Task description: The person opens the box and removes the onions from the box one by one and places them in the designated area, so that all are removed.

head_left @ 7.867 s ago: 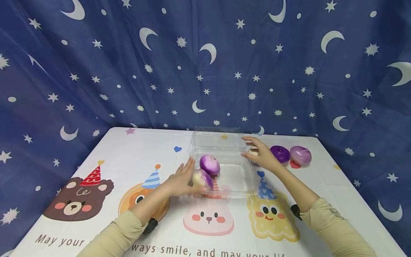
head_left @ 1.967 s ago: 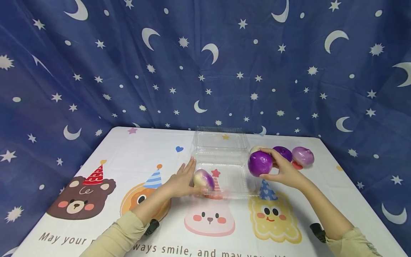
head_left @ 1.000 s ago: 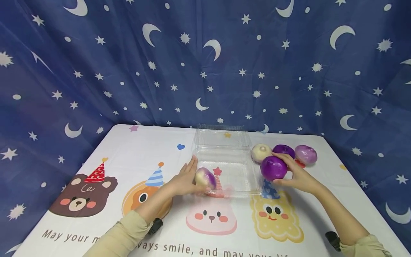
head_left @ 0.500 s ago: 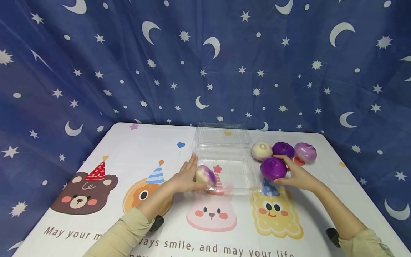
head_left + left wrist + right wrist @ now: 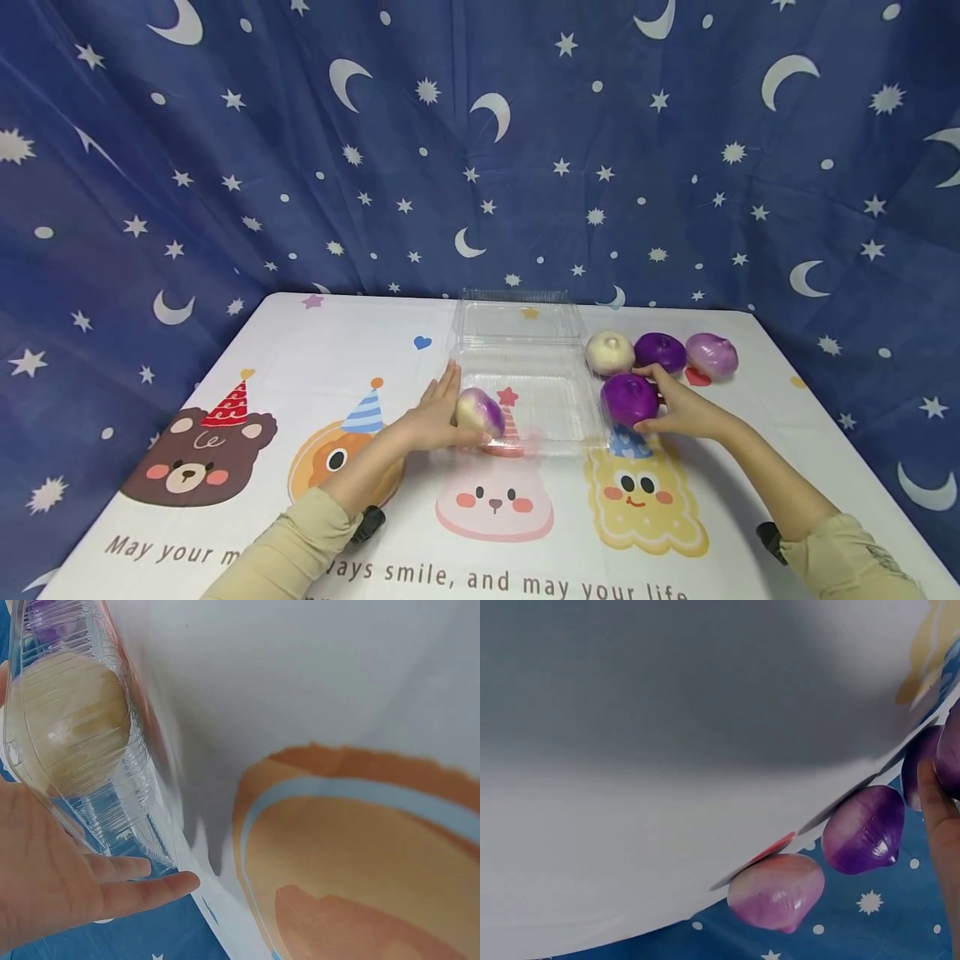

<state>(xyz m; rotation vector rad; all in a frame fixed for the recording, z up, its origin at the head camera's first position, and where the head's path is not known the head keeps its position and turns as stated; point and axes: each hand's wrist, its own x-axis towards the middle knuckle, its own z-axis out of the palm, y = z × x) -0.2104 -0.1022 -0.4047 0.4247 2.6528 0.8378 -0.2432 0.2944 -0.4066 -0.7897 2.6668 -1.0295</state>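
Note:
A clear plastic clamshell container (image 5: 536,392) lies with its lid (image 5: 517,321) folded back. One purple-and-white onion (image 5: 480,413) sits at its left inside. My left hand (image 5: 427,421) rests against the container's left side, fingers straight along the wall and thumb at the front corner; the left wrist view shows that onion (image 5: 71,724) through the ribbed plastic. Just right of the container, my right hand (image 5: 678,408) holds a purple onion (image 5: 628,400) between thumb and fingers, low over the table. Part of this onion (image 5: 951,754) shows at the right wrist view's edge.
Behind the held onion stand a whitish onion (image 5: 610,353), a dark purple onion (image 5: 661,354) and a light purple onion (image 5: 712,356) in a row. A printed white tablecloth (image 5: 330,346) covers the table. A blue curtain (image 5: 420,200) with moons and stars hangs behind it.
Two onions were in the container; my right hand has taken one out and carried it right, down toward the table. Lately it shifted slightly left. My left hand has stayed at the container.

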